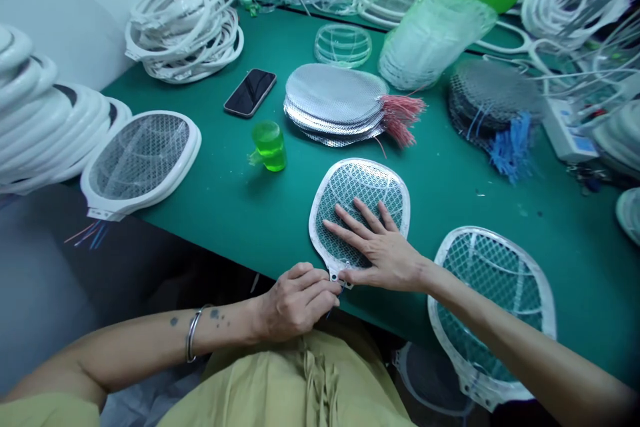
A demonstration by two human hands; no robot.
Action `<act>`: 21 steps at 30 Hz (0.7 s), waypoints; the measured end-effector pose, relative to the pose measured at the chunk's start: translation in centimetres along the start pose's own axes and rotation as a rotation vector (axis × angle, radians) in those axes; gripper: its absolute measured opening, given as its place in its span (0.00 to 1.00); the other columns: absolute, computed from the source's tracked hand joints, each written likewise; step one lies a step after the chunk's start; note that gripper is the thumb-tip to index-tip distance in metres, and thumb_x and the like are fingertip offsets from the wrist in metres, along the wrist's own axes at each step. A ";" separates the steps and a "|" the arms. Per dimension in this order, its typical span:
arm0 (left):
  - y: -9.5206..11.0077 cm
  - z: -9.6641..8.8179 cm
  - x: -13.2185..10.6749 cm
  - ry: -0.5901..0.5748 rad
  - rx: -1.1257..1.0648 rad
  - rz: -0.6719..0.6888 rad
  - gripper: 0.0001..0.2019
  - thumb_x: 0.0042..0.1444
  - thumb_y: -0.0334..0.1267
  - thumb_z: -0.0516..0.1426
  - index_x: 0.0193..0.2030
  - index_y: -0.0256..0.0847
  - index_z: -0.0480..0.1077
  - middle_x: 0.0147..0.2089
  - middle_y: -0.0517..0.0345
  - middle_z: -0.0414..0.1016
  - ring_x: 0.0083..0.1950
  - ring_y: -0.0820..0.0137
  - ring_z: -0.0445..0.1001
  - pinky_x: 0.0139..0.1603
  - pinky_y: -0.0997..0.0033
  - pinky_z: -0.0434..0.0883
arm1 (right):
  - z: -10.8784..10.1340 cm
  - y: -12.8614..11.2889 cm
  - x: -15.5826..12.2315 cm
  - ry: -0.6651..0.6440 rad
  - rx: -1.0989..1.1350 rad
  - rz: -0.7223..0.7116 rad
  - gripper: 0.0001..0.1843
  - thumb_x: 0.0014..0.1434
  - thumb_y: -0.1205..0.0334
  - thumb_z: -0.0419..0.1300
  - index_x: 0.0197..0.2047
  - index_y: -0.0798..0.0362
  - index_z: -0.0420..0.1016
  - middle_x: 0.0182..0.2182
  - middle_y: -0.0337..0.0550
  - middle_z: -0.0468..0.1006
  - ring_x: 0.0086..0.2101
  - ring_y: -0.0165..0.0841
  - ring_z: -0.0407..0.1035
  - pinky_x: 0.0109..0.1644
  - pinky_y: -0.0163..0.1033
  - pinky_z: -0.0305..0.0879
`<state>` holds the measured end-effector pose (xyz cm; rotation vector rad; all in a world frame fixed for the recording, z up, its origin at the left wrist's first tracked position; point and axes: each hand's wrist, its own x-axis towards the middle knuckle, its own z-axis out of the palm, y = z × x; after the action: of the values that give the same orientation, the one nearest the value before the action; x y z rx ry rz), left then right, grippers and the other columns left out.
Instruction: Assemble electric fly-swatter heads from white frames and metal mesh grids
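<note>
An electric mosquito swatter head (359, 168) with a white frame and diamond-pattern mesh lies near the table's front edge. My right hand (377, 247) rests flat across its mesh, fingers spread, the thumb by the neck. At the neck my left hand (300, 300) is closed in a pinch. A thin blue wire (329, 313) shows beside those fingers, though its grip is mostly hidden. Under my right forearm sits another white swatter frame (543, 293), partly over the edge. Silver mesh sheets with red wires (335, 97) are stacked behind the swatter head.
Left of centre stand a green cup-like object (269, 147) and a phone (250, 92). Assembled swatter heads (140, 157) lie at the left edge beside piled white frames (45, 127). Dark mesh with blue wires (493, 100) and clear plastic pieces (430, 40) occupy the back right.
</note>
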<state>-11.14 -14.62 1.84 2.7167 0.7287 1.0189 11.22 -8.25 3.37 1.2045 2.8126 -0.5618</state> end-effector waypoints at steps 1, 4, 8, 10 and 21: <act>0.2 0.1 -0.1 0.007 -0.015 -0.040 0.08 0.63 0.27 0.51 0.34 0.38 0.69 0.39 0.56 0.81 0.39 0.69 0.76 0.41 0.66 0.65 | 0.0 0.0 0.0 0.001 0.000 0.000 0.46 0.57 0.29 0.47 0.71 0.34 0.34 0.70 0.33 0.36 0.68 0.53 0.29 0.66 0.70 0.25; 0.7 0.4 -0.2 0.011 -0.136 -0.239 0.08 0.62 0.26 0.52 0.33 0.39 0.67 0.36 0.57 0.80 0.36 0.71 0.74 0.40 0.67 0.65 | 0.2 0.0 0.1 0.014 -0.014 0.006 0.46 0.56 0.28 0.47 0.71 0.34 0.35 0.70 0.33 0.37 0.68 0.53 0.30 0.66 0.71 0.24; 1.3 0.9 -0.5 0.037 -0.154 -0.312 0.08 0.61 0.26 0.52 0.33 0.39 0.66 0.34 0.56 0.79 0.35 0.70 0.74 0.39 0.66 0.65 | 0.6 -0.1 0.2 0.032 -0.032 0.015 0.48 0.55 0.28 0.49 0.71 0.35 0.36 0.70 0.33 0.38 0.68 0.53 0.30 0.66 0.70 0.21; 1.4 1.2 -0.7 0.056 -0.070 -0.199 0.07 0.61 0.26 0.52 0.33 0.38 0.68 0.36 0.55 0.80 0.35 0.69 0.74 0.39 0.65 0.65 | 0.7 -0.1 0.1 0.037 -0.039 0.019 0.48 0.55 0.28 0.50 0.71 0.35 0.37 0.70 0.33 0.38 0.68 0.52 0.30 0.66 0.70 0.22; -6.1 -3.5 6.5 -0.233 -0.300 -0.388 0.15 0.68 0.40 0.48 0.56 0.42 0.70 0.59 0.54 0.72 0.61 0.68 0.70 0.59 0.68 0.67 | -0.7 -0.2 0.1 -0.034 0.006 0.001 0.49 0.57 0.30 0.48 0.72 0.42 0.33 0.71 0.38 0.37 0.68 0.52 0.28 0.66 0.70 0.27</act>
<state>-11.59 -6.24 6.43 2.2671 0.9259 0.6497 11.05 -8.06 4.02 1.1857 2.7841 -0.5846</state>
